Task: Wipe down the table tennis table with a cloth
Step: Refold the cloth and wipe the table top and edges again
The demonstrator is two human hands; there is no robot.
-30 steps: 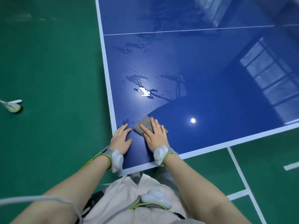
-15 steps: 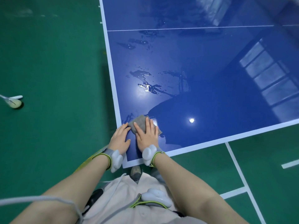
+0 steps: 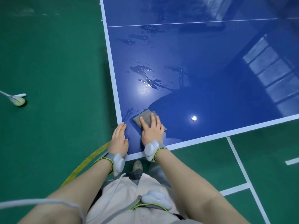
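The blue table tennis table (image 3: 202, 70) with white edge lines fills the upper right, and I stand at its near left corner. A small grey cloth (image 3: 144, 119) lies flat on the table near that corner. My right hand (image 3: 151, 129) presses on the cloth with straight fingers and covers its near part. My left hand (image 3: 119, 139) rests flat on the table's left edge, a short gap from the cloth. Wet streaks (image 3: 145, 76) glisten on the surface beyond the cloth.
Green floor surrounds the table, with white court lines (image 3: 237, 160) at the right. A pale round object on a white stick (image 3: 18, 100) lies on the floor at far left. A yellow strip (image 3: 84, 164) curves on the floor under my left forearm.
My right hand slid the cloth left toward the corner, then a little back to the right. My left hand stayed at the left edge. The view shifted slightly.
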